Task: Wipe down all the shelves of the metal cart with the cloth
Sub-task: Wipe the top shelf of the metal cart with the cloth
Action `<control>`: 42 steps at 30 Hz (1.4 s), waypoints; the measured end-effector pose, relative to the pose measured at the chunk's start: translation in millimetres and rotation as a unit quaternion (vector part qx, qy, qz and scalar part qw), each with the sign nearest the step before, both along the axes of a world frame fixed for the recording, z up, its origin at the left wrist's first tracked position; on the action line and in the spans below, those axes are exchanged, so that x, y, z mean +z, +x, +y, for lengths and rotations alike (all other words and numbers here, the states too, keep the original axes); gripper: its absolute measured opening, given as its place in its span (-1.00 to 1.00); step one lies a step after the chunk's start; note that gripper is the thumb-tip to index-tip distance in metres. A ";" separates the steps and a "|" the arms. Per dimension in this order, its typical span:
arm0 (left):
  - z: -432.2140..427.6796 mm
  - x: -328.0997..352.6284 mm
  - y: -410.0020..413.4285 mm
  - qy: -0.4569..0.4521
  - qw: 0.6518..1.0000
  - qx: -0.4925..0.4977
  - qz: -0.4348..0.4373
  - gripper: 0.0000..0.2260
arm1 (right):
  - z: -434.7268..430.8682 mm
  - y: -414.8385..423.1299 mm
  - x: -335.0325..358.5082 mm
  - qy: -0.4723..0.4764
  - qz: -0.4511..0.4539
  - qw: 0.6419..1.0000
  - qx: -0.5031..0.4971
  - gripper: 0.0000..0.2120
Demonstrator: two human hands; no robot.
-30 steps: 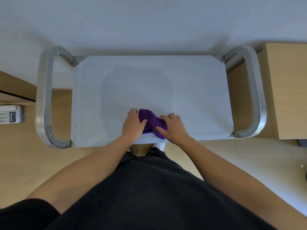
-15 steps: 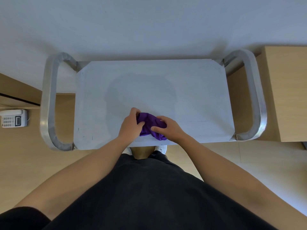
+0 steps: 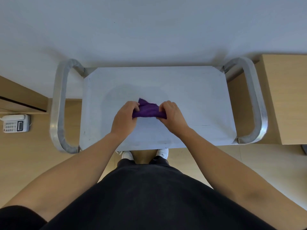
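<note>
Purple cloth (image 3: 147,110) is stretched between left hand (image 3: 125,119) and right hand (image 3: 172,117), each gripping an end over the grey metal cart's top shelf (image 3: 191,97), likely refolding for wiping

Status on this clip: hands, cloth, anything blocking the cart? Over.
Left hand and right hand each grip an end of the cloth. Cloth bunched over the middle of the top shelf, contact unclear. Lower shelves hidden.
</note>
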State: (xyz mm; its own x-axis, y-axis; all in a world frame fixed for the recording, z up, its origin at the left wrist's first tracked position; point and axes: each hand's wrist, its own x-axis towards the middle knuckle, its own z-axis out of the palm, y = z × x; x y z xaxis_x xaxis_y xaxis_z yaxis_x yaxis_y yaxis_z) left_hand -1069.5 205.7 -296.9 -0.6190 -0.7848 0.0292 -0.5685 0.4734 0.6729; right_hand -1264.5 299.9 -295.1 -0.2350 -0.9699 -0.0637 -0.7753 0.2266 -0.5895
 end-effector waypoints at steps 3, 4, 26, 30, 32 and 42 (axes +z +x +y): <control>3.4 -11.7 18.6 -0.010 0.989 -0.092 -0.117 -0.72 | 18.0 1.6 -13.1 0.124 0.068 0.985 0.100 -0.64; 8.7 -18.6 26.5 0.008 0.982 -0.109 -0.154 -0.74 | 27.3 3.3 -19.9 0.166 0.073 0.975 0.125 -0.62; 26.4 -37.3 121.8 0.084 0.978 -0.044 -0.183 -0.79 | 6.6 96.8 -45.5 0.180 0.189 0.964 0.043 -0.41; 25.4 -41.7 131.4 0.097 0.974 -0.066 -0.195 -0.80 | 1.7 112.8 -40.5 0.202 0.060 0.977 -0.026 -0.49; 26.8 -42.4 132.8 0.096 0.974 -0.077 -0.189 -0.80 | 7.4 122.0 -36.6 0.195 -0.007 0.977 -0.083 -0.54; 56.2 -40.9 143.8 0.074 0.976 -0.123 -0.162 -0.85 | 65.4 154.5 -12.3 0.162 -0.073 0.971 -0.160 -0.58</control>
